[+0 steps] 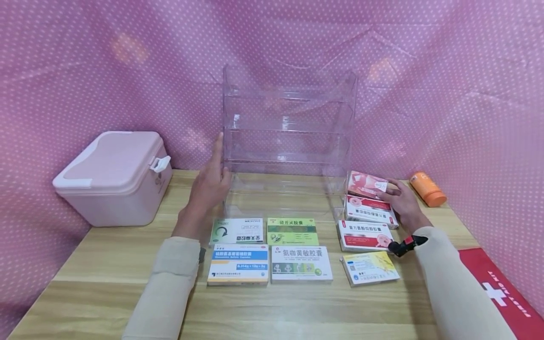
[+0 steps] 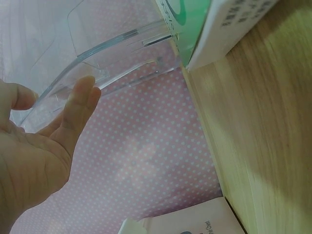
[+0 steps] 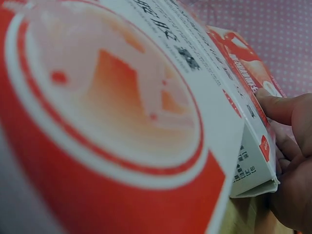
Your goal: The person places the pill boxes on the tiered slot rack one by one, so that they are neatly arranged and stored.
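A clear tiered display rack [image 1: 289, 127] stands upright at the back of the table. My left hand [image 1: 208, 182] holds its left side panel, the thumb and the straighter fingers on either side of the edge in the left wrist view. My right hand [image 1: 403, 200] grips a red medicine box [image 1: 366, 185] beside the rack's lower right corner, with the thumb on its printed face; some fingers are hidden behind the boxes. Just below it lies a red-and-white medicine box [image 1: 369, 211], close to the same hand. Another red-and-white box [image 3: 112, 97] fills the near part of the right wrist view.
In front of the rack lie a green-and-white box [image 1: 238, 231], a green box [image 1: 292, 231], a blue-and-white box [image 1: 238, 264], a white capsule box [image 1: 301, 264] and a yellow-and-white box [image 1: 369, 268]. A pink lidded case [image 1: 114, 179], orange bottle [image 1: 427, 189] and red first aid pouch [image 1: 497, 288] flank them.
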{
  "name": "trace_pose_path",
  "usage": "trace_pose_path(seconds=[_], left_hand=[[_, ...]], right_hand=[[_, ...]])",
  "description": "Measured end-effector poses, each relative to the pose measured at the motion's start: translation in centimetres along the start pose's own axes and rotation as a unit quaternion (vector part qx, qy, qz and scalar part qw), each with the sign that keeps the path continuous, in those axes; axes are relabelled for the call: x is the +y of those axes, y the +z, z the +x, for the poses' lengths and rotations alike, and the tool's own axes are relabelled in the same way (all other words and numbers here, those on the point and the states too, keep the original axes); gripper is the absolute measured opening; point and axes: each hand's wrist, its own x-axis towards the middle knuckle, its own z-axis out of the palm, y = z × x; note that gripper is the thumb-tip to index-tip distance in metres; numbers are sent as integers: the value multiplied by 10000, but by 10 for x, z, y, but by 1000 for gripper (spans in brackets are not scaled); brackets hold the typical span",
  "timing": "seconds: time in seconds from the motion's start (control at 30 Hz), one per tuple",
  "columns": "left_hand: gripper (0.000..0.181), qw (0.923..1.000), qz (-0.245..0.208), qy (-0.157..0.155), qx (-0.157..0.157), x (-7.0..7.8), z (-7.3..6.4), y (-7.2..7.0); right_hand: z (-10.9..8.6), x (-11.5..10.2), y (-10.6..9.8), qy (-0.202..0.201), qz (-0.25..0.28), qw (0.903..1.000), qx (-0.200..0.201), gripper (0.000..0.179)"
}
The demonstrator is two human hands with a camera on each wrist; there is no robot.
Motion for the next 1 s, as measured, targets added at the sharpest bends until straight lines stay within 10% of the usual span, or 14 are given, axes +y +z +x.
trace_pose_path(seconds=[1.0], left_hand=[[86, 10000, 59, -23, -10, 3, -2, -1]], right_hand=[[-6, -1, 3, -30, 220, 9986, 471, 83]])
